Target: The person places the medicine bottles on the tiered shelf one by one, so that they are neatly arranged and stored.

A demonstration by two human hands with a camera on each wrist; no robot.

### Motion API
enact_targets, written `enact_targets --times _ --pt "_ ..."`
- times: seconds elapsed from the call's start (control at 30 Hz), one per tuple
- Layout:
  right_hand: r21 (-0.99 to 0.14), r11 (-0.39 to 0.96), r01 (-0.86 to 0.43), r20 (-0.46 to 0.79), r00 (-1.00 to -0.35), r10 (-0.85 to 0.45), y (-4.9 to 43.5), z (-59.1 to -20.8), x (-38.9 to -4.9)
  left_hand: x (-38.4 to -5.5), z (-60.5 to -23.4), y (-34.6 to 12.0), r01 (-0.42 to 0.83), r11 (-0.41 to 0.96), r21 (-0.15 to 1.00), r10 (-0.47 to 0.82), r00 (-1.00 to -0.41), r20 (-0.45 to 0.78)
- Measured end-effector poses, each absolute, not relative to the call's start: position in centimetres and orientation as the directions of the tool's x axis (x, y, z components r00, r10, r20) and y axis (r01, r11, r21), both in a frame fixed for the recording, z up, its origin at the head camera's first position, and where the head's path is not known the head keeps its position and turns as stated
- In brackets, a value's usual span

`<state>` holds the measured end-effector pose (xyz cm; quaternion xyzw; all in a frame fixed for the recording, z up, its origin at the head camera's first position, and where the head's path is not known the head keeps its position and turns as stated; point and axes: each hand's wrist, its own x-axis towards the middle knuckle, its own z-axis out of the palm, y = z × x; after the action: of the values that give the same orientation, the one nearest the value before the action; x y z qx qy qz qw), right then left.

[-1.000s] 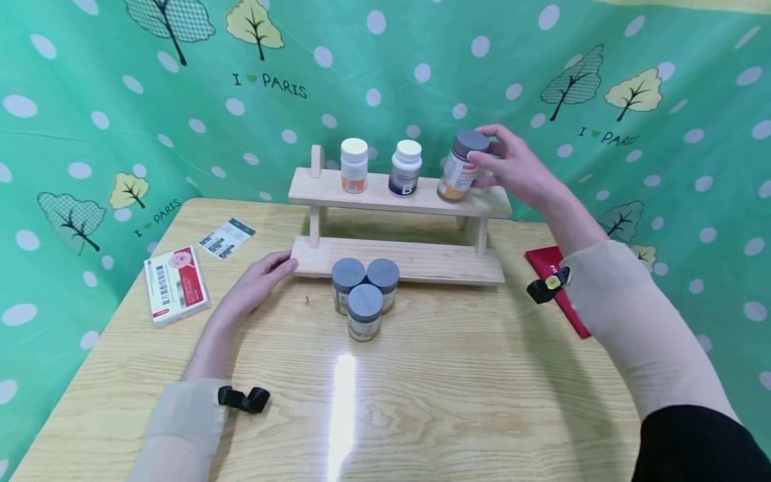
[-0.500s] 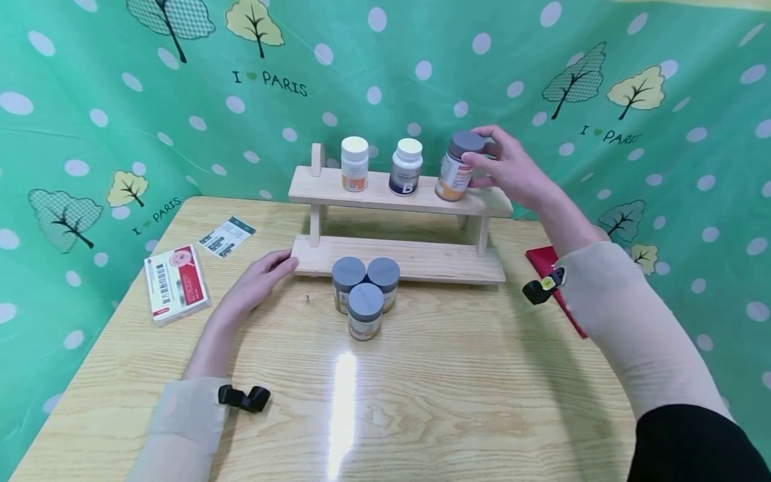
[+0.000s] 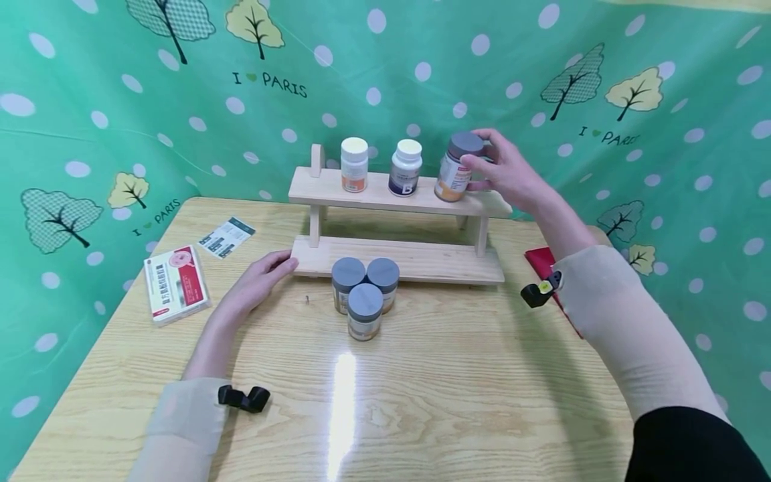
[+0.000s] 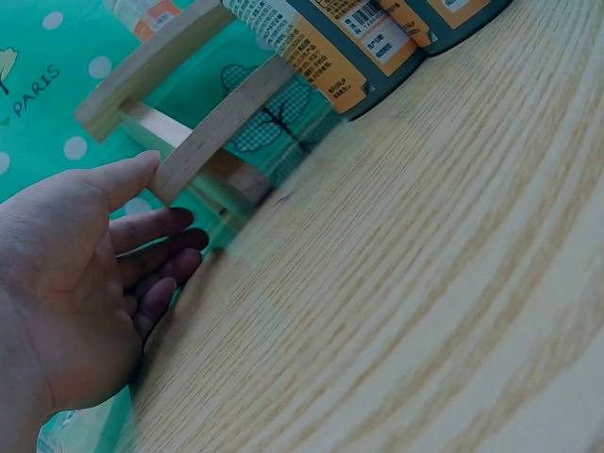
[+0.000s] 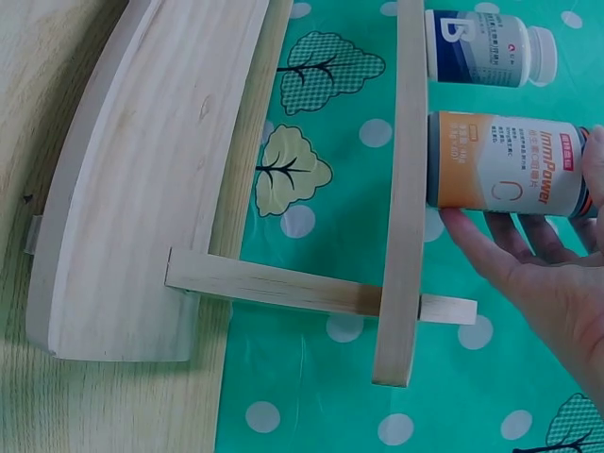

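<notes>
My right hand (image 3: 512, 173) holds a grey-capped vitamin bottle (image 3: 453, 177) upright at the right end of the wooden rack's top board (image 3: 379, 201). In the right wrist view, the bottle's (image 5: 510, 162) base meets the board and its label reads "immPower". My left hand (image 3: 259, 278) touches the left end of the lower board (image 3: 421, 261). The left wrist view has the thumb of that hand (image 4: 85, 274) against the board end (image 4: 189, 165), other fingers loosely bent beyond it. A white-capped bottle (image 3: 354, 166) and a white-and-navy bottle (image 3: 405, 169) stand on the top board.
Three grey-lidded jars (image 3: 364, 311) cluster in front of the lower board. A red-and-white medicine box (image 3: 177, 284) and a printed card (image 3: 227, 237) lie at left. Something flat and red (image 3: 539, 261) lies at right, partly behind the right forearm. A green polka-dot cloth (image 3: 373, 67) hangs behind.
My right hand and the grey-capped bottle have shifted slightly left along the top board, and the bottle stands straighter. The left hand has not moved.
</notes>
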<state>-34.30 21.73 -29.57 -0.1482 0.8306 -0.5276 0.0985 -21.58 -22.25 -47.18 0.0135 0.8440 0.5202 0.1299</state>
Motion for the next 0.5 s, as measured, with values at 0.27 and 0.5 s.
enact_targets --times 0.27,0.5 --pt "-0.905 0.411 -0.113 -0.03 -0.945 -0.327 21.58 -29.7 -34.13 -21.55 -47.08 -22.24 -0.117 0.46 0.88 0.161 -0.964 -0.213" --pt "-0.896 0.423 -0.134 -0.006 -0.95 -0.314 21.46 -30.1 -33.76 -21.54 -46.99 -22.24 -0.113 0.462 0.879 0.163 -0.964 -0.21"
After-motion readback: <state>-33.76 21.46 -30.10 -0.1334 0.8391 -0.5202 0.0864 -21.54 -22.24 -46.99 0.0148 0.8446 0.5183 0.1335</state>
